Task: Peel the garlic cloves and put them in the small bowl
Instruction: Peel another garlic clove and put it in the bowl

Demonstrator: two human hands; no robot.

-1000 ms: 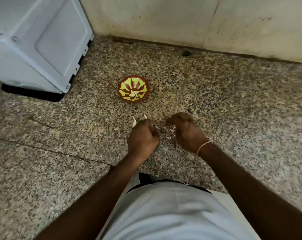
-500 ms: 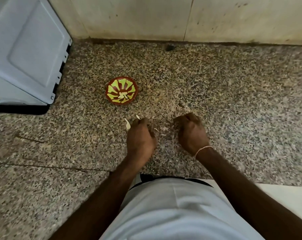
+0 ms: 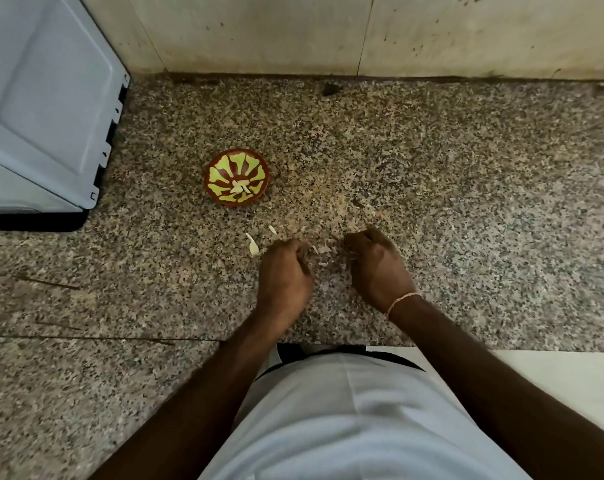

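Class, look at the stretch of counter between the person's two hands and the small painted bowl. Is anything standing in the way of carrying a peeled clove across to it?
Nothing visible blocks it. Between the left hand, the right hand and the small bowl lie only flat scraps of garlic peel on the granite counter; the bowl is open on top.

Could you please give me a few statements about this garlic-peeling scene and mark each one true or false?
1. The small bowl already holds a few pale garlic pieces. True.
2. The left hand is inside the bowl. False: it is on the countertop, nearer the person than the bowl.
3. The right hand has a thin band at its wrist. True.
4. The bowl is plain white. False: it is red-brown with yellow-green markings.
5. Pale scraps lie between the hands. True.
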